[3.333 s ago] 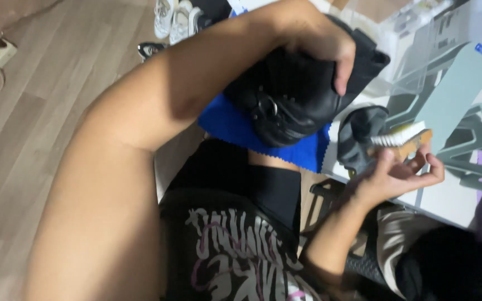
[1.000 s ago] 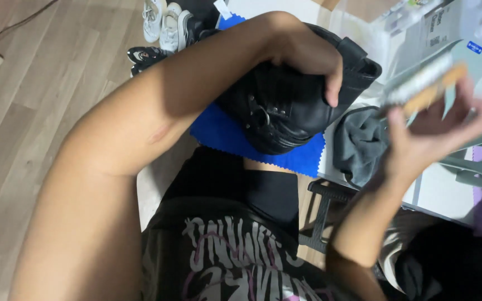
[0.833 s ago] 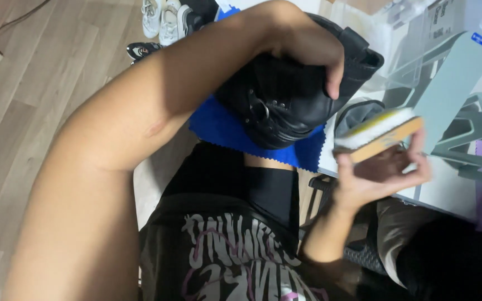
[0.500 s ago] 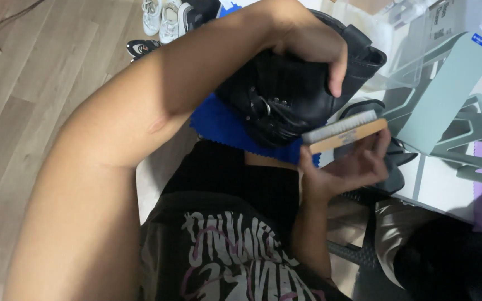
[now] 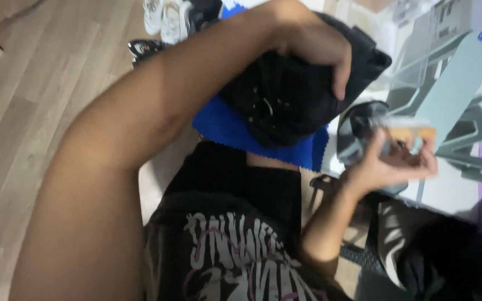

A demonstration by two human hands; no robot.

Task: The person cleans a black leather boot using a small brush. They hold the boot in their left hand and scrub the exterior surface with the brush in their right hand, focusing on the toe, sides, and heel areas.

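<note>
Your left hand (image 5: pixel 313 47) is clamped over the top of the black leather shoe (image 5: pixel 291 95), pinning it on the blue cloth (image 5: pixel 224 125) beneath that hand. To its right and lower, your right hand (image 5: pixel 389 167) is closed on a wooden-backed brush (image 5: pixel 411 136), blurred and held clear of the shoe, beside a dark rag (image 5: pixel 358 131) on the worktop (image 5: pixel 447 192). Brushing looks unfinished; the brush isn't touching leather yet
</note>
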